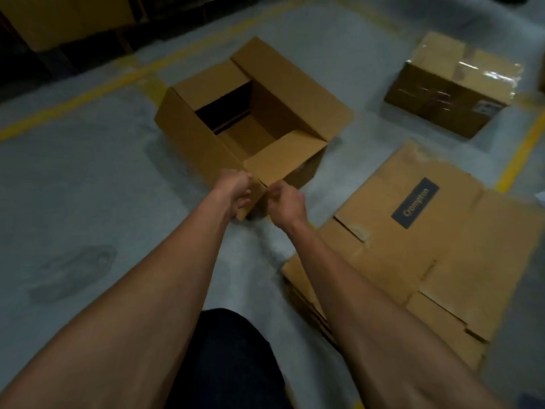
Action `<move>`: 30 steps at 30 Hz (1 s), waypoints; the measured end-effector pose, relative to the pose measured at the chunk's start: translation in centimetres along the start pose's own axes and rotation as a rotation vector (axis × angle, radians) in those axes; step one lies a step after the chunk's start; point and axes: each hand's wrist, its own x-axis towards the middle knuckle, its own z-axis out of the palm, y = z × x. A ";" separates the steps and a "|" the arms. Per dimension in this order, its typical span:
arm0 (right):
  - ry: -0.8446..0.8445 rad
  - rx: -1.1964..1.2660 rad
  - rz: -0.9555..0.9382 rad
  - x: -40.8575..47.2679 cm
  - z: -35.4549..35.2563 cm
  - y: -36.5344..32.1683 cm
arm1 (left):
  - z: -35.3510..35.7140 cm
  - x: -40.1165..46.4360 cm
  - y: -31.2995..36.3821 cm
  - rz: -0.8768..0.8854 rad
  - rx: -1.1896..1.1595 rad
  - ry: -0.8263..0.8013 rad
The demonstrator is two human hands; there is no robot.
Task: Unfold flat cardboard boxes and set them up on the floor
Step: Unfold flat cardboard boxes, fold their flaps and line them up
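An opened brown cardboard box (188,134) stands upright on the grey floor in the middle of the view, its top flaps spread outward and its inside dark. My left hand (234,190) grips the near corner of the box from the left. My right hand (286,202) has curled fingers on the same corner from the right, just under the near flap (283,160). To the right lies a stack of flat cardboard boxes (427,252) with a dark label reading Crompton.
A closed, taped box (451,84) sits at the back right. More cardboard (65,19) stands at the back left in shadow. Yellow floor lines (88,93) run across the back and along the right side. My dark-trousered leg (227,361) is at the bottom centre.
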 end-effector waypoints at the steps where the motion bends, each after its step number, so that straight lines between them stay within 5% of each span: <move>1: -0.035 -0.076 -0.044 0.9 0.9 -0.4 | -1.3 0.9 -0.5 -0.004 0.006 0.011; 14: -0.219 -0.682 -0.141 10.2 7.9 -1.8 | -9.6 7.3 -11.7 -0.112 -0.091 0.103; 23: -0.240 -0.455 -0.195 9.8 11.2 -3.6 | -11.2 8.4 -12.8 -0.138 -0.124 0.101; 30: -0.563 -0.464 -0.380 4.6 17.0 -8.3 | -16.5 7.4 -10.8 -0.106 0.002 0.160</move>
